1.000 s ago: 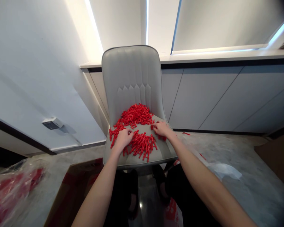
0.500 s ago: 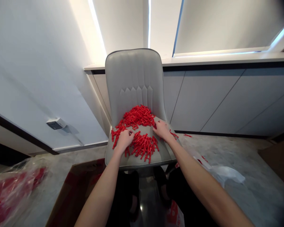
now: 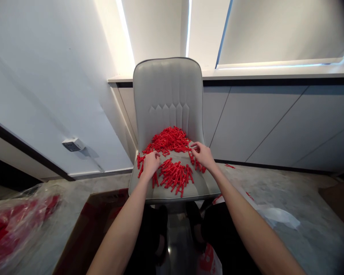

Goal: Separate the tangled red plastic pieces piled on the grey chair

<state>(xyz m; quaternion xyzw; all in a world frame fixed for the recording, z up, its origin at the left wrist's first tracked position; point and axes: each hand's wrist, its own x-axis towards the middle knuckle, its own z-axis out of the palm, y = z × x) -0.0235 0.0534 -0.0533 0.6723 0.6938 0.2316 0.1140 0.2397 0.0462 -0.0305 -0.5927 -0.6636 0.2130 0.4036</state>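
Many small red plastic figures lie on the seat of a grey padded chair (image 3: 167, 84). They form a large heap (image 3: 170, 139) against the backrest and a fanned-out cluster (image 3: 176, 175) nearer the front edge. My left hand (image 3: 151, 164) is closed over the left side, between heap and cluster; its curled fingertips hide whatever they may hold. At the heap's right edge, my right hand (image 3: 202, 154) has thumb and forefinger closed about a red figure, partly hidden by the fingers. More red figures (image 3: 199, 166) lie just below the right hand.
An open cardboard box (image 3: 88, 225) stands on the floor at left, beside a clear plastic bag (image 3: 25, 221) with red contents. White plastic (image 3: 279, 217) and a stray red figure (image 3: 229, 166) lie at right. A low cabinet (image 3: 263, 118) runs behind the chair.
My right hand has moved slightly right and up, uncovering red figures beneath it. My left hand has shifted a little, its fingers more curled. The camera view has drifted slightly left.
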